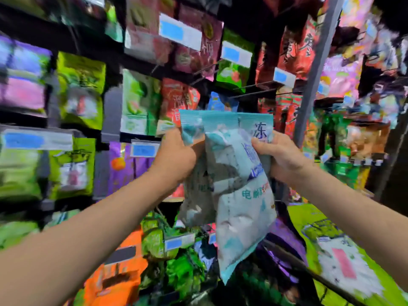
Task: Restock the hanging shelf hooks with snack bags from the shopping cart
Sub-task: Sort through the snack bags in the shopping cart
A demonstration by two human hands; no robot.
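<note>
Left hand (176, 155) and right hand (280, 155) each grip pale blue snack bags (238, 195), raised before the blurred hanging shelf (141, 102).

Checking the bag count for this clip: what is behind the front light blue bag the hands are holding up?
Behind the front light blue bag is a second light blue bag, gripped by the left hand; the right hand pinches the front one. The front bag covers most of the second bag, so any further bag is hidden.
</note>
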